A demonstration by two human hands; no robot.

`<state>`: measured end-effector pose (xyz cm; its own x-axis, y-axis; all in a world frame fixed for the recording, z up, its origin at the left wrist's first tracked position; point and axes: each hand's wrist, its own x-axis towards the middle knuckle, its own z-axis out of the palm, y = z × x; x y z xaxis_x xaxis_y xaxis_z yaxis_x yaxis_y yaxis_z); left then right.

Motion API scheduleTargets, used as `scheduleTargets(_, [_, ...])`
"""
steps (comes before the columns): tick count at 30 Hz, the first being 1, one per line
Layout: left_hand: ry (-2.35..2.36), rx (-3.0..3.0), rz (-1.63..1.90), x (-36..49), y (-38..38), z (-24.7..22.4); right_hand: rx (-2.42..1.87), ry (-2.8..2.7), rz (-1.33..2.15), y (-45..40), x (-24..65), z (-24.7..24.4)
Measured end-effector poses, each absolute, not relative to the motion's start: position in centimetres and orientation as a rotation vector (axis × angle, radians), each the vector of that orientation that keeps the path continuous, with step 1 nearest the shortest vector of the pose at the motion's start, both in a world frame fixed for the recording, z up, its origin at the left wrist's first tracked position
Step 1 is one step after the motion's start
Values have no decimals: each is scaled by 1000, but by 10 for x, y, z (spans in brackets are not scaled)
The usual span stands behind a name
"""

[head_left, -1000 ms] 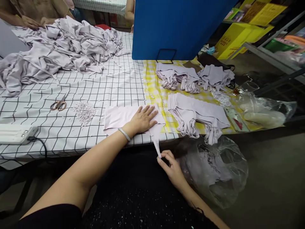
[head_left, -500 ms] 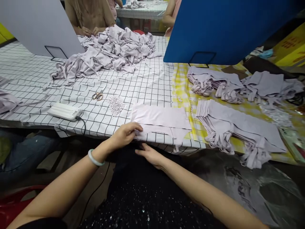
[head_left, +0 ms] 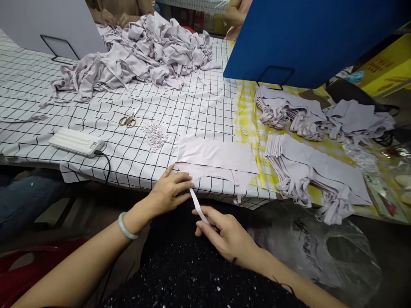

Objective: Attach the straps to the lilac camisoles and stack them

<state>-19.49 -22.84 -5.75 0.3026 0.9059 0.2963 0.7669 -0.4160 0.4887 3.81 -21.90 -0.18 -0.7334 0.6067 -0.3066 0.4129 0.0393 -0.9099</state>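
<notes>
A pale lilac camisole [head_left: 221, 155] lies flat at the front edge of the table, its straps toward me. My left hand [head_left: 170, 188] rests on its lower left corner, fingers spread and pressing on the fabric. From under those fingers a narrow strap [head_left: 197, 204] runs taut over the table edge. Its lower end is pinched between the thumb and fingers of my right hand [head_left: 224, 231], which is in front of the edge. The other strap [head_left: 237, 190] hangs slack at the right side of the garment.
Left of the camisole are fabric snippets [head_left: 155, 136], scissors [head_left: 129, 119] and a white power bank [head_left: 76, 142] with a cable. Stacked camisoles [head_left: 324, 167] lie right. Behind are a loose garment heap [head_left: 154, 51], a blue panel [head_left: 289, 38] and another person's hands [head_left: 117, 19].
My right hand has taken hold of the left strap and drawn it tight toward me. My left hand has opened from a curl and spread over the garment's corner. The view has shifted slightly.
</notes>
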Motion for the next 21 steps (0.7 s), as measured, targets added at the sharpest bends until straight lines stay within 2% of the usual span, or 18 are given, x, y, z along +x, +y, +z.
scheduleTargets(4, [1641,2303,858,-187,-232,-66,-1056,-1813,1864,-198,38,27])
scheduleTargets(8, [1631,2282,871,-186,-233,-67,-875,-1527,2050,-148,29,45])
scheduleTargets(11, [1617,2283,884,-187,-234,-66,-823,-1440,2058,-116,14,41])
scheduleTargets(17, [1603,2295,903,-189,-237,-64,-876,-1515,1672,-99,-16,24])
scheduleTargets(21, [1561,2303,875,-189,-236,-59,-788,-1317,1871,-107,-24,28])
